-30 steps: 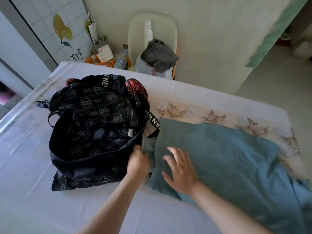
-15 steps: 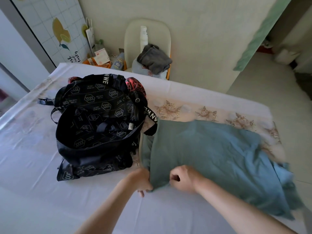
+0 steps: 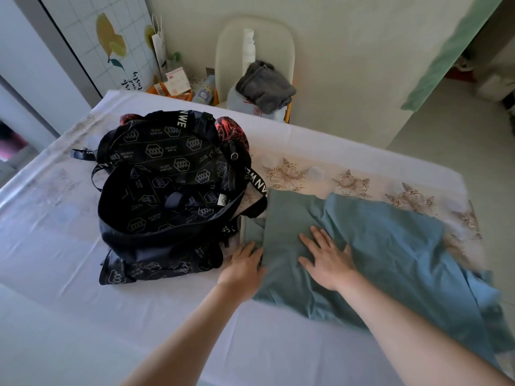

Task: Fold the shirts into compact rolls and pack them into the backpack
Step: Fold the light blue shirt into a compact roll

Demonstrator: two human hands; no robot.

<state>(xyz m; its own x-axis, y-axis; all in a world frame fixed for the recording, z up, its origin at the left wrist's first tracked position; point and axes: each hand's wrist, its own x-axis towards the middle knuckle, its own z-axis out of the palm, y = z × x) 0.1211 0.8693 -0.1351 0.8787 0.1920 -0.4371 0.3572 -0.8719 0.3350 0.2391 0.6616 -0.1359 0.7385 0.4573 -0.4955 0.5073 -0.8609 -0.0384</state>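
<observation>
Shirt (image 3: 390,246), blue-green, lies spread flat on the bed (image 3: 55,246), right half of the scene; its left part is folded over with a straight left edge; a narrow strip of the same cloth shows just left of that fold; right end rumpled and bunched toward the near right.

Backpack (image 3: 167,190), black with a white hexagon print, sits on the bed just left of the shirt; mouth wide open, dark lining showing; a lettered strap (image 3: 257,185) loops down its right side, just beside the shirt's far left corner; red patterned cloth (image 3: 231,129) pokes out at the backpack's far right.

Left hand (image 3: 245,263) lies palm down at the shirt's left edge, between backpack and shirt; fingers fairly straight, pointing far, tips on the cloth strip; not gripping as far as visible; thumb side meets the fold edge, cannot tell if it goes under.

Right hand (image 3: 326,257) is flat on the folded part of the shirt; fingers spread wide, palm down, pressing the cloth; holds nothing.

Sheet has a band of brown flowers (image 3: 354,182) far of the shirt.

Beyond the bed: pale chair (image 3: 278,37) against the wall; grey cloth (image 3: 264,84) heaped on its seat; white bottle (image 3: 249,45) behind it; paper bag (image 3: 158,48) and small boxes far left.
</observation>
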